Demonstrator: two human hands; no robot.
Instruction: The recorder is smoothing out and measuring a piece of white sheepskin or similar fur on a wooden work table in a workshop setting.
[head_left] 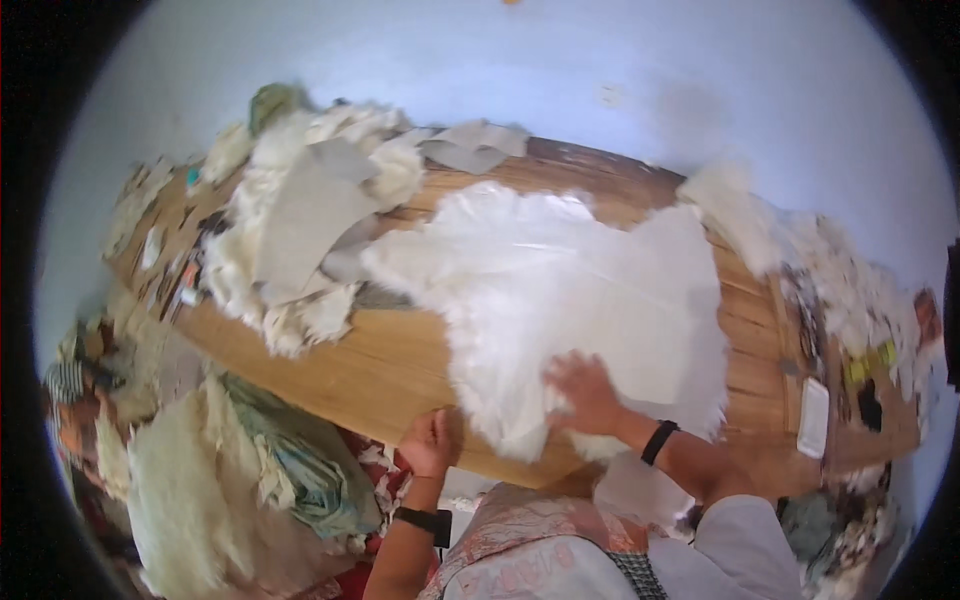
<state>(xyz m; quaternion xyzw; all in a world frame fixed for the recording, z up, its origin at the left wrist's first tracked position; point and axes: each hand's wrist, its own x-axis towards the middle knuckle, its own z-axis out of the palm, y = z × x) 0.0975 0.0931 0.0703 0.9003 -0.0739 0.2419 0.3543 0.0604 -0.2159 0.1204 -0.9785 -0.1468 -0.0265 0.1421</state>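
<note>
A large white sheepskin point(600, 290) lies spread on the wooden table point(370, 350), its smooth side up and wool fringing the edges. My right hand point(585, 393) rests on its near part with the fingers spread, somewhat blurred. Close to the table's front edge, left of the skin, my left hand point(430, 443) is closed with curled fingers. Whatever it holds, if anything, is hidden. Below my right forearm a pale piece of skin point(640, 488) hangs at the front edge.
More hides point(315, 215) are heaped at the table's left. Woolly scraps point(840, 270), a white tray point(814, 418) and small tools lie along the right. On the floor at left are a big fleece point(200, 490) and a greenish plastic bag point(310, 465). A pale wall point(560, 70) stands behind.
</note>
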